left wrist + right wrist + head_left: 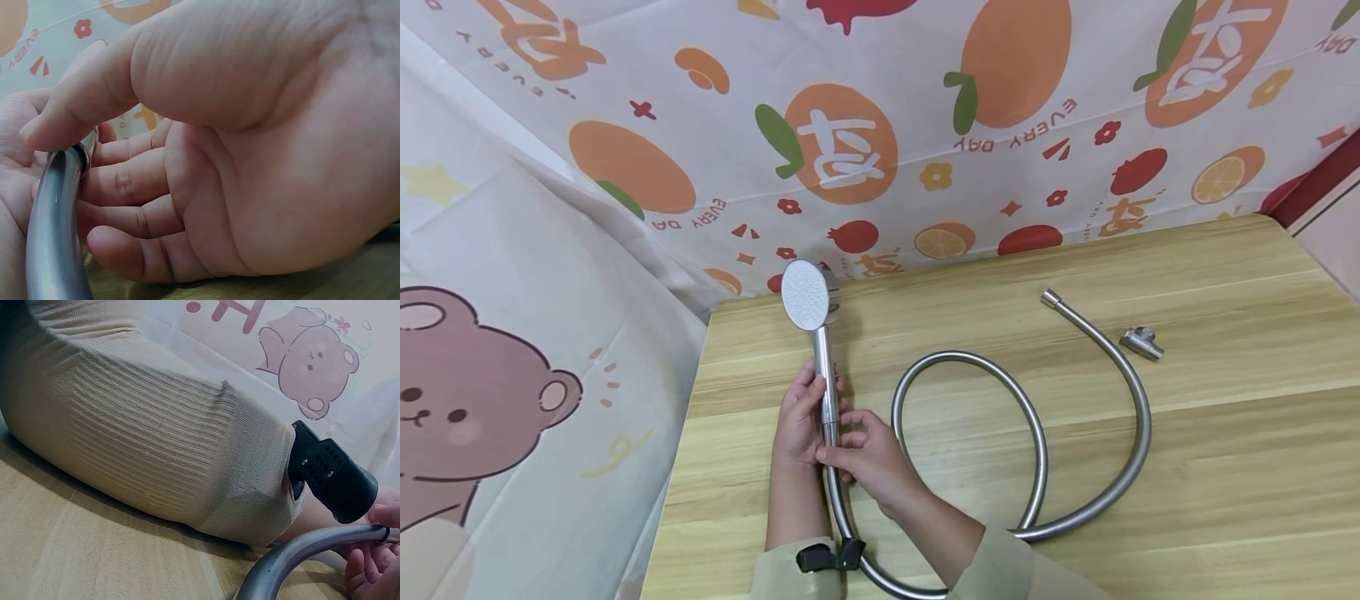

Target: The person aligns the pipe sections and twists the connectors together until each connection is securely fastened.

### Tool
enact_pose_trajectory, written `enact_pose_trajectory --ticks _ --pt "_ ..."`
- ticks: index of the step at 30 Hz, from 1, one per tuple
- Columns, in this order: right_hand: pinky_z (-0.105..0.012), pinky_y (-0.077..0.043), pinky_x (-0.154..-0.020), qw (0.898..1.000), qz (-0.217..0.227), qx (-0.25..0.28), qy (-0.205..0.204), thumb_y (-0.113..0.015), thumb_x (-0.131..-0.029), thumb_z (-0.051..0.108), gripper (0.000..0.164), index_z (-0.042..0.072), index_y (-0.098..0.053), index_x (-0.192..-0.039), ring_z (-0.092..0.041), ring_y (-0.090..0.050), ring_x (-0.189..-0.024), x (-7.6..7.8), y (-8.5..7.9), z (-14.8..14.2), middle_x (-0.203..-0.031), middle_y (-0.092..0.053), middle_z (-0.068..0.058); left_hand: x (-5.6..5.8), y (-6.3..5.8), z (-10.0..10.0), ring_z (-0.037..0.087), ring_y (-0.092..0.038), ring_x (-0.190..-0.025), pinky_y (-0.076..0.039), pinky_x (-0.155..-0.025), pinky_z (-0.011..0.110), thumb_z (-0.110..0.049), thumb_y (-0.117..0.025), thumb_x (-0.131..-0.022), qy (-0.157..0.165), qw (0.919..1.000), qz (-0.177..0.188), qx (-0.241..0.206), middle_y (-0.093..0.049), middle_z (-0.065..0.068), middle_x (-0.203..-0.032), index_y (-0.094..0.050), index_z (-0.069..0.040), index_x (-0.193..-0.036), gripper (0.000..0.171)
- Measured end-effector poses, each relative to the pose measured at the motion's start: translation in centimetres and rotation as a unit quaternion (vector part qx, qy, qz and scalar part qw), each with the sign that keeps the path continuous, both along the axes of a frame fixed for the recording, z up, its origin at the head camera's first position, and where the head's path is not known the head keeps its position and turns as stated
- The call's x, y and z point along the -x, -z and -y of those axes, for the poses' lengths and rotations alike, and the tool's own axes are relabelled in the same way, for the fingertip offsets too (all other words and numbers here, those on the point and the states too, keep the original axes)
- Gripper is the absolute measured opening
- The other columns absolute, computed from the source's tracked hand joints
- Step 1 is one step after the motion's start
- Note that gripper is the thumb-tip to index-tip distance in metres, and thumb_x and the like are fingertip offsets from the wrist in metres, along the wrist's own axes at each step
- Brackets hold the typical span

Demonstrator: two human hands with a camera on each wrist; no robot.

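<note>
In the head view a chrome shower head point(806, 296) with a white spray face stands upright toward the back of the wooden table. My left hand point(801, 421) grips its handle point(823, 358), thumb laid across the front. Just below, my right hand point(876, 462) pinches the top of the grey metal hose point(1142, 429) where it meets the handle's lower end. In the left wrist view the right thumb and fingers close around the hose point(55, 231) near a ring at the joint. The right wrist view shows the hose point(300, 545) curving up to the hands.
The hose loops over the wooden table point(1247, 467), its free end with a metal nut point(1051, 297) at the back. A small chrome fitting point(1142, 342) lies right of it. Fruit-print cloth point(730, 167) hangs behind. The left sleeve bears a black wrist camera point(334, 481).
</note>
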State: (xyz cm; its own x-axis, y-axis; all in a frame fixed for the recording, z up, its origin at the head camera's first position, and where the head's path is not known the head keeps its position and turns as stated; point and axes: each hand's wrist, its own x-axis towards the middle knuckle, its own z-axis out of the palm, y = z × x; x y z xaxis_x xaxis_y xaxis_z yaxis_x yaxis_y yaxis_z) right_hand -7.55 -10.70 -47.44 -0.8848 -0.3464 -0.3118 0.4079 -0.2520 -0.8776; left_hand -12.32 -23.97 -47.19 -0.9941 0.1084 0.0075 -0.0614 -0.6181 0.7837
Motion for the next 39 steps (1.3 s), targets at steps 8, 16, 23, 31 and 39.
enact_pose_trajectory --ticks 8,16,23,31,39 --pt "-0.023 -0.048 -0.053 1.000 -0.003 -0.016 -0.003 -0.076 -0.082 0.015 0.034 0.004 -0.060 -0.111 -0.012 -0.056 -0.057 0.06 0.02 0.11 -0.082 -0.071 -0.003 0.02 -0.08 -0.03 0.014 -0.058 -0.080 -0.050 -0.068 0.024 -0.002 -0.038 -0.103 -0.006 0.9999 0.008 0.008 -0.063 0.004 -0.096 -0.055 -0.008 -0.127 0.029" --pt "-0.020 -0.048 -0.053 1.000 0.008 -0.002 -0.008 -0.068 -0.090 0.019 0.024 0.003 -0.064 -0.109 -0.011 -0.057 -0.062 0.04 -0.09 0.09 -0.087 -0.073 -0.007 0.03 0.06 0.05 0.015 -0.057 -0.074 -0.049 -0.064 0.023 -0.001 -0.037 -0.104 0.000 1.0000 -0.004 0.008 -0.063 0.004 -0.094 -0.055 -0.009 -0.126 0.030" --pt "-0.020 -0.048 -0.053 1.000 0.020 -0.002 0.005 -0.067 -0.092 0.021 0.028 0.003 -0.066 -0.112 -0.012 -0.056 -0.064 -0.03 -0.20 0.21 -0.086 -0.071 -0.006 0.09 0.13 -0.08 0.013 -0.058 -0.081 -0.050 -0.066 0.023 -0.001 -0.039 -0.103 -0.012 0.9998 -0.002 0.014 -0.062 0.004 -0.097 -0.045 0.001 -0.134 0.031" --pt "-0.021 -0.048 -0.052 1.000 0.023 0.015 0.015 -0.068 -0.092 0.020 0.030 0.004 -0.060 -0.116 -0.013 -0.054 -0.065 0.00 -0.29 0.13 -0.084 -0.061 -0.003 0.14 0.11 -0.19 0.011 -0.060 -0.083 -0.050 -0.068 0.022 -0.001 -0.042 -0.102 -0.026 0.9991 0.009 0.031 -0.062 0.002 -0.098 -0.055 -0.010 -0.126 0.029" --pt "-0.021 -0.049 -0.055 1.000 0.021 0.017 0.005 -0.069 -0.090 0.018 0.028 0.002 -0.061 -0.112 -0.014 -0.057 -0.067 0.03 -0.34 0.05 -0.084 -0.064 -0.004 0.18 0.21 -0.11 0.012 -0.059 -0.083 -0.050 -0.067 0.022 -0.002 -0.042 -0.103 -0.026 0.9990 0.016 0.034 -0.062 0.002 -0.099 -0.051 -0.006 -0.130 0.029"
